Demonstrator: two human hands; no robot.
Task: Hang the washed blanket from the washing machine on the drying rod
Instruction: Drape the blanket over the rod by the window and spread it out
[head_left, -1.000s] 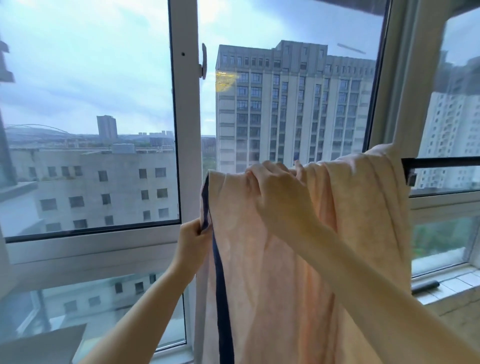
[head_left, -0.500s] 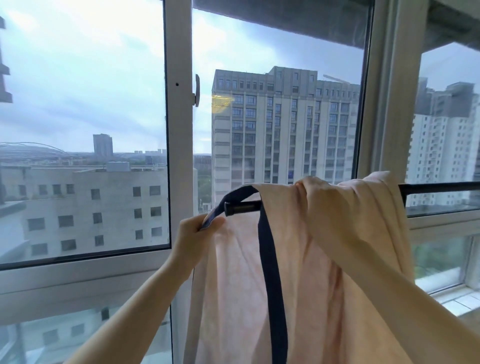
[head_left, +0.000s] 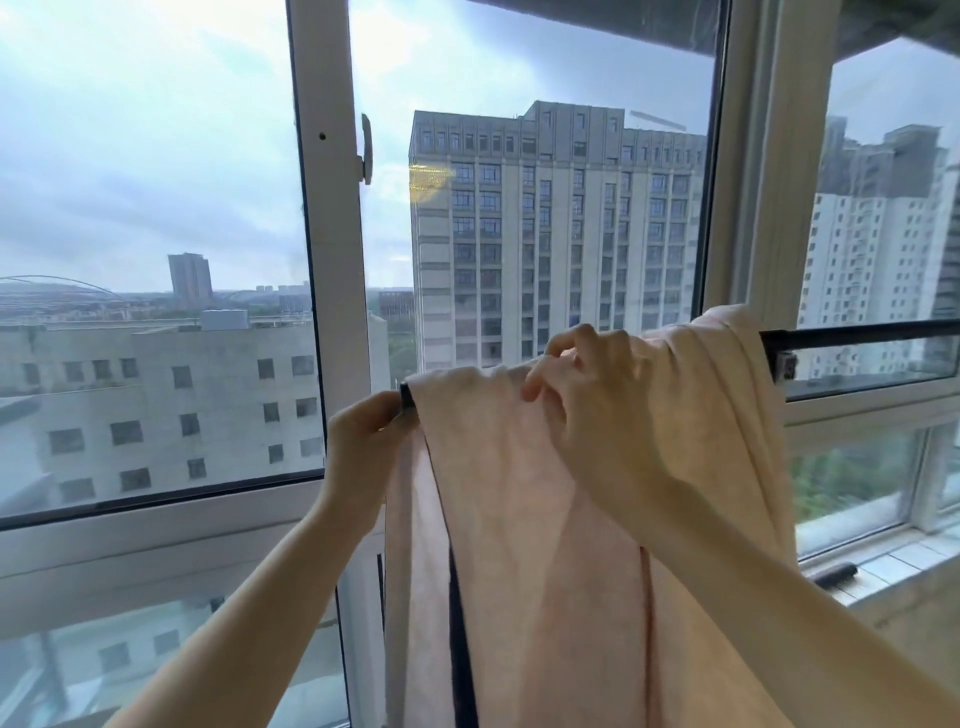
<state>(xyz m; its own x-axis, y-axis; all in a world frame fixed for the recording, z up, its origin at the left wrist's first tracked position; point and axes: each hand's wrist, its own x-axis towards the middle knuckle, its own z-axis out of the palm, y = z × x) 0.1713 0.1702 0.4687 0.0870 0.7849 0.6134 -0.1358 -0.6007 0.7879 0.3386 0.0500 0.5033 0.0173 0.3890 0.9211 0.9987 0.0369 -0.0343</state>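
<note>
Drawn leftward since the earlier frame, the soft peach blanket with navy edging (head_left: 519, 519) now drapes the black metal drying rod (head_left: 857, 331) to its tip. Your left hand (head_left: 371, 441) pinches the hem there; your right hand (head_left: 587, 400) pinches the top fold. Likely damp, limp, heavy: grip the hems

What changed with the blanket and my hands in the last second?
The left hand pulled the blanket edge left along the rod, covering the stretch that was bare half a second ago; the navy trim now hangs below instead of looping over it. The right hand stays gripping the blanket on top of the rod.
</note>
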